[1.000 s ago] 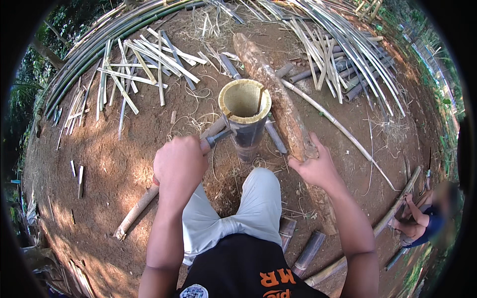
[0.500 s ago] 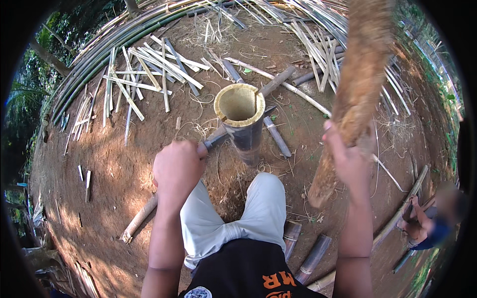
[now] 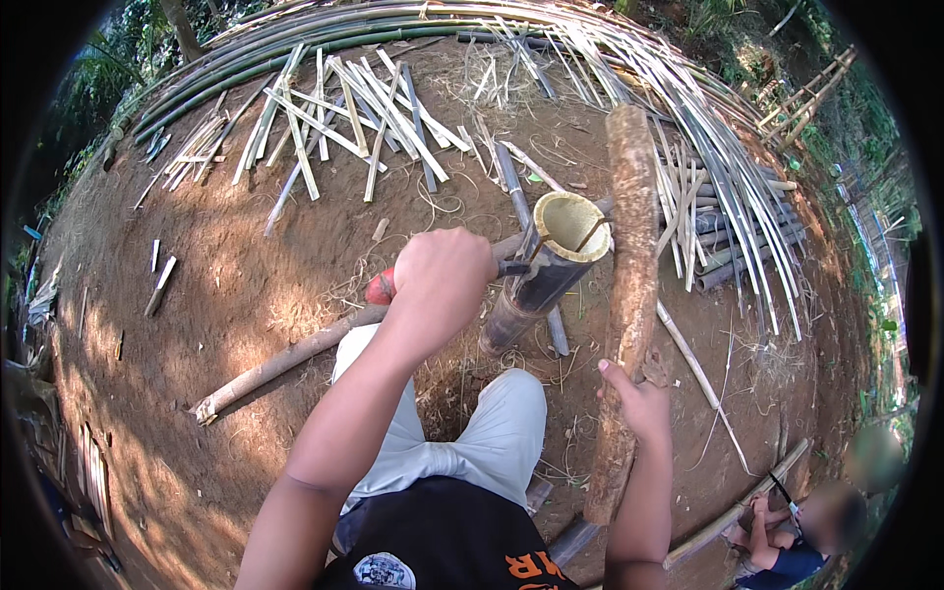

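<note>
A thick bamboo tube stands on the ground in front of my knees, leaning to the right, with a slit in its pale rim. My left hand is closed around the red handle of a large knife. Its dark blade meets the tube's wall just below the rim; the tip is hidden. My right hand grips a rough wooden club near its lower part. The club stands nearly upright just right of the tube, and I cannot tell whether they touch.
A long pole lies behind the tube. Split bamboo strips are scattered at the far left, with more strips piled at the far right. Long green bamboo poles line the back. Another person sits at the lower right.
The bamboo tube has tipped toward the right, and my left hand has moved right with the knife. The club has come down and stands straighter. The head view has shifted too.
</note>
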### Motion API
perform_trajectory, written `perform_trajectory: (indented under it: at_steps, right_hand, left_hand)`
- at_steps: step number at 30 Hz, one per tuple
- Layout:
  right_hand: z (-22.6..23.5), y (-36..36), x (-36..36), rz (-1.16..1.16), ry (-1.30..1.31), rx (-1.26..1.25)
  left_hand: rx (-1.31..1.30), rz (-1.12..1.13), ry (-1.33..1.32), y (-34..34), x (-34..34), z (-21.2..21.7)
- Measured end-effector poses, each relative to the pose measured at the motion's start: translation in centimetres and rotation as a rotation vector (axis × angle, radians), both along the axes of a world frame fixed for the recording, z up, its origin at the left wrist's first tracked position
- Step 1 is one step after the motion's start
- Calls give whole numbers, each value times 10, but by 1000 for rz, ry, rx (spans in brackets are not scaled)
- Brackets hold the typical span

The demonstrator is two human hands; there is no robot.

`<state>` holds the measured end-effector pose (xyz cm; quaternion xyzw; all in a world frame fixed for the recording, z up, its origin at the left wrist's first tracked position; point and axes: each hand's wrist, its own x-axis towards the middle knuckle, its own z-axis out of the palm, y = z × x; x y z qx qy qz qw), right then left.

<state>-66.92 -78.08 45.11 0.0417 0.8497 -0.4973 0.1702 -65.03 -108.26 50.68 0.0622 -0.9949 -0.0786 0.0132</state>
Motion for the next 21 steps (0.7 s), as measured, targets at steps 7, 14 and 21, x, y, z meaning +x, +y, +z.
perform_trajectory:
  at_steps: [7,14,21]
  right_hand:
    - [47,-20,41,85,224,-161]
    - [13,-54,31,431,91,-291]
    - [8,-64,23,509,109,-206]
  left_hand:
    - [202,-230,-141,-21,-16,20]
    - [187,-60,-139,-22,21,20]
    - [366,-176,-45,-55,40,1]
